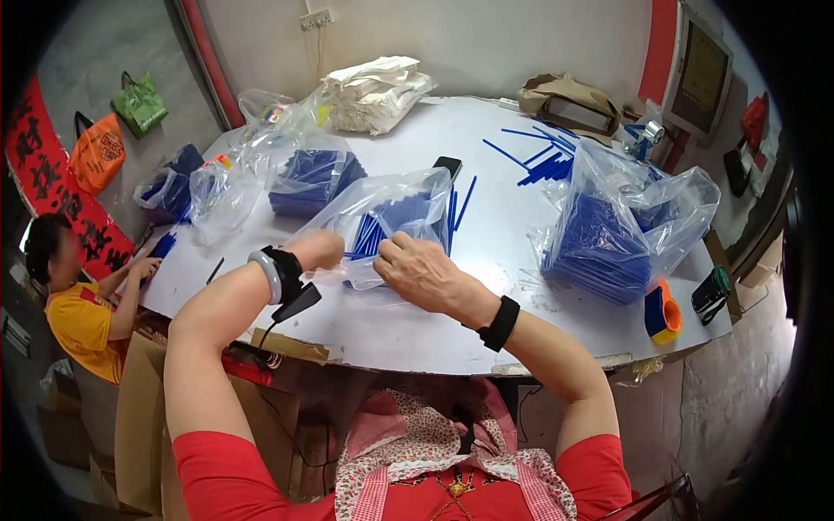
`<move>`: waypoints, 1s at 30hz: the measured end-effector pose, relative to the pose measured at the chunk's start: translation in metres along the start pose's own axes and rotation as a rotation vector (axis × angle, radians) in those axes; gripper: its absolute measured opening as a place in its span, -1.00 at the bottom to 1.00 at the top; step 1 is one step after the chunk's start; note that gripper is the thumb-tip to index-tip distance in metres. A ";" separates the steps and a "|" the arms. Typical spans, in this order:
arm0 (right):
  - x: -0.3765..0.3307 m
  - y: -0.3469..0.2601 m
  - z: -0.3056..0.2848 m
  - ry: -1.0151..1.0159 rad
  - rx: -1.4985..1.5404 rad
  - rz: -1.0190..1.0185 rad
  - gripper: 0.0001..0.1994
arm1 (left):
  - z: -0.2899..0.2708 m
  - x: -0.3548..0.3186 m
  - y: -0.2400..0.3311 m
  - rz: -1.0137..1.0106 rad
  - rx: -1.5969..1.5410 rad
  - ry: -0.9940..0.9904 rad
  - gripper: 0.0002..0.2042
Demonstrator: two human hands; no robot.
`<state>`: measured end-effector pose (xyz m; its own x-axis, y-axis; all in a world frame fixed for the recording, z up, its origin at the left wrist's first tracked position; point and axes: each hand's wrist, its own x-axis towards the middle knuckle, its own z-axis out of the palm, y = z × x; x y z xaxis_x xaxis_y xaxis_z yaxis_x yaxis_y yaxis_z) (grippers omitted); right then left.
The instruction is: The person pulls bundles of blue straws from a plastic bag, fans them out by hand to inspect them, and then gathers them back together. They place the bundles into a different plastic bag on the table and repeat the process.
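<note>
- The person sits at a round white table [417,330] and works a clear plastic bag [387,217] that lies flat at the middle of the table, just in front of both hands.
- The bag holds a bundle of blue sticks [382,227]; some ends show at its mouth.
- The left hand [317,250] is closed on the near left edge of the bag, fingers pinching the film.
- The right hand [421,271] is curled at the bag mouth, fingertips gripping the film or the stick ends; which of the two cannot be told.
- Step in hand, as judged: the sticks are being seated in the bag while its mouth is held.
- The next move calls for a steady hold on the film and sticks kept parallel, so none catches the edge.
- Loose blue sticks [539,161] lie well apart at the far side.
- A larger filled bag [608,234] stands to the right, a roll of tape [663,313] near it.
</note>
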<state>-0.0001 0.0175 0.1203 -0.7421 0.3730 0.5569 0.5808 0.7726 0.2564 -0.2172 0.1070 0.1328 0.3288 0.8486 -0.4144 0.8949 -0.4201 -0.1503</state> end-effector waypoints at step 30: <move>-0.054 -0.026 -0.009 0.089 0.217 0.119 -0.91 | 0.045 0.135 0.002 -0.323 -1.013 0.513 -0.79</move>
<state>0.0282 -0.0270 0.0904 -0.6346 0.4289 0.6429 0.5701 0.8215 0.0147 -0.1840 0.2064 0.0362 -0.0809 0.9958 -0.0439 0.7141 0.0886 0.6945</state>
